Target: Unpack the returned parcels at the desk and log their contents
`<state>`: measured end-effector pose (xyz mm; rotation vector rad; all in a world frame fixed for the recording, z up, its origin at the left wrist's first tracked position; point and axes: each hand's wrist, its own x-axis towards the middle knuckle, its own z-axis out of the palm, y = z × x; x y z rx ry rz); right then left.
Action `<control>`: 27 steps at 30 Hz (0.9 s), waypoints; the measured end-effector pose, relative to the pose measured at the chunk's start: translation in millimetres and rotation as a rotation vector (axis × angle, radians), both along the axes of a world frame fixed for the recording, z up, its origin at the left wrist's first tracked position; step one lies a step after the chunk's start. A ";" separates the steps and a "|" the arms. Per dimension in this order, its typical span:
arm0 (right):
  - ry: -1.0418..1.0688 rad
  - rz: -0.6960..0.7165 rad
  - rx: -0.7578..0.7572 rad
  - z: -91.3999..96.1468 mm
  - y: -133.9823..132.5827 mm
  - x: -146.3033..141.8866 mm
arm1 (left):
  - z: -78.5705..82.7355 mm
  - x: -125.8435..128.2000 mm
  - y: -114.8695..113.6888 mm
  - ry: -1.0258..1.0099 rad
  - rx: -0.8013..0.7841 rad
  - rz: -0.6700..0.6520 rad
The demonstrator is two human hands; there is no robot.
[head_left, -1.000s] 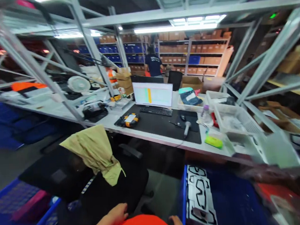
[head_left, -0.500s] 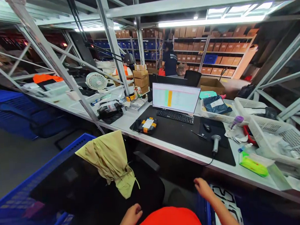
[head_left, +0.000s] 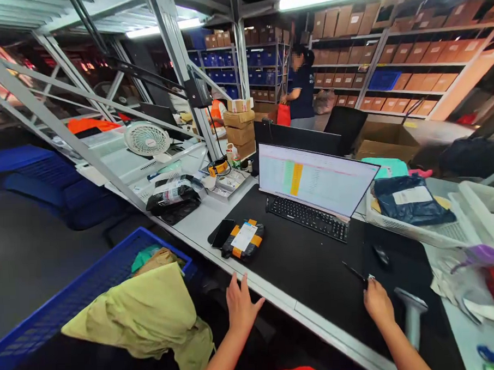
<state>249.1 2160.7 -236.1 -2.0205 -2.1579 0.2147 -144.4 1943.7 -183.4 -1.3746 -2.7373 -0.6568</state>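
Observation:
My left hand (head_left: 241,306) is open, fingers spread, at the desk's front edge. Just beyond it lies a black parcel (head_left: 244,241) wrapped with orange tape and bearing a white label. A dark phone (head_left: 223,233) lies against the parcel's left side. My right hand (head_left: 378,302) is down on the black desk mat, its fingers closed at the near end of a slim black pen (head_left: 353,271). To the right of that hand is a grey handheld scanner (head_left: 412,314), and a black mouse (head_left: 381,255) lies beyond it.
A monitor (head_left: 316,176) and keyboard (head_left: 308,218) stand behind the parcel. White baskets (head_left: 445,231) line the right. A yellow-green cloth (head_left: 142,315) hangs over a chair at lower left, beside a blue crate (head_left: 108,286). Another person (head_left: 302,90) stands near the shelves.
My view has come closer to the desk. Both hands have risen from below it: the left has spread at the front edge, and the right has reached the pen on the mat.

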 end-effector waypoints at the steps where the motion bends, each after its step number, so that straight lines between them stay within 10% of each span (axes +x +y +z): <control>1: -0.021 0.012 0.034 -11.4 1.6 1.8 | 10.0 -6.0 25.7 0.060 -0.028 -0.005; 7: 0.045 -0.052 0.236 -58.3 -2.9 9.3 | 18.4 -60.4 122.1 0.210 -0.253 0.038; 13: 0.092 -0.070 0.239 -55.2 3.2 11.8 | 6.0 -75.3 135.2 0.212 -0.322 -0.006; 19: 0.141 -0.006 0.554 -75.9 16.1 21.8 | 37.9 -83.4 143.2 0.078 -0.197 0.095; 23: 0.092 0.061 0.585 -80.3 16.5 26.5 | 67.8 -101.8 138.5 -0.283 0.138 0.264; 27: 0.118 0.031 0.513 -76.6 12.1 27.0 | 60.1 -91.0 126.5 -1.134 0.404 0.316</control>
